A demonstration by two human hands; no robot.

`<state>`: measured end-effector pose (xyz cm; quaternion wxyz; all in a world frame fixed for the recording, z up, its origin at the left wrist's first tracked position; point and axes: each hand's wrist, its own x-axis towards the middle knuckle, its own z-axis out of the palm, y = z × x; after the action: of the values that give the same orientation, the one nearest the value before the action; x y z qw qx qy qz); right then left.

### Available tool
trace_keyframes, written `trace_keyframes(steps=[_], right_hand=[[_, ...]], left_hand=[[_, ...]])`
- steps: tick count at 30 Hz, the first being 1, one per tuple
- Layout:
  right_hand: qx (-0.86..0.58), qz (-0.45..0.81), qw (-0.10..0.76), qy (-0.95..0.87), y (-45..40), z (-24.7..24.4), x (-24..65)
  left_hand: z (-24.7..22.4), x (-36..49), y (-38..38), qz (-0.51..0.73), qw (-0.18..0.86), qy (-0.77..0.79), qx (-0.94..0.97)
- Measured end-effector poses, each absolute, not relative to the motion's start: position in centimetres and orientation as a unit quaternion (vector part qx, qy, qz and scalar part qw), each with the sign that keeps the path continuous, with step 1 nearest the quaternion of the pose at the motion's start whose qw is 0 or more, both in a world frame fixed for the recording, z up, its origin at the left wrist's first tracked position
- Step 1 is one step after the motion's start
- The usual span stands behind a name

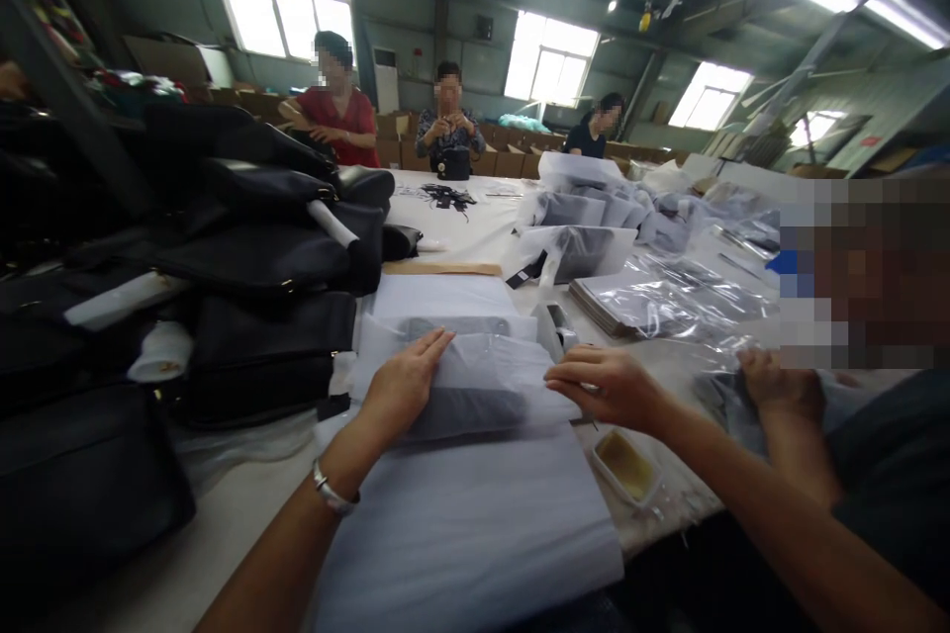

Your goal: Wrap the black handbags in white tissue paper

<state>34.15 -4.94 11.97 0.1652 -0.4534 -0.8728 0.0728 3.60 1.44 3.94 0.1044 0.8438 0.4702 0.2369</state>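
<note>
In front of me a dark, flat item, perhaps a bag (467, 407), shows through thin white wrapping paper (490, 356). My left hand (401, 388), with a silver bracelet at its wrist, rests flat on the left part of the wrapped item, fingers stretched out. At its right side, my right hand (605, 381) pinches the edge of the wrapping paper between thumb and fingers. More white paper sheets (475, 514) lie beneath and toward me.
Black bags (267, 257) are heaped on the left. A small tray with yellowish contents (627, 465) sits right. Behind it are clear plastic bags (668, 292) and wrapped items (579, 208). A co-worker's hand (779, 391) is close at right; several people work across the table.
</note>
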Motion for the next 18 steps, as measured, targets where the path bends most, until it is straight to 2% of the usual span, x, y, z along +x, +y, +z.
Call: trace_keyframes(steps=[4, 9, 14, 18], right_hand=[[-0.369, 0.1, 0.122, -0.916, -0.1, 12.9, 29.2], [-0.293, 0.111, 0.071, -0.947, 6.3, 13.0, 23.8], [-0.303, 0.074, -0.068, -0.948, 10.6, 12.5, 19.9], [-0.31, 0.005, -0.158, -0.937, 11.3, 12.5, 17.8]], left_hand=[[3.7, 2.4, 2.3, 0.269, 0.13, 0.49, 0.819], [3.2, 1.5, 3.1, 0.337, 0.214, 0.476, 0.783], [2.1, 1.3, 3.3, 0.416, 0.274, 0.448, 0.742], [1.6, 1.2, 3.1, 0.429, 0.294, 0.449, 0.726]])
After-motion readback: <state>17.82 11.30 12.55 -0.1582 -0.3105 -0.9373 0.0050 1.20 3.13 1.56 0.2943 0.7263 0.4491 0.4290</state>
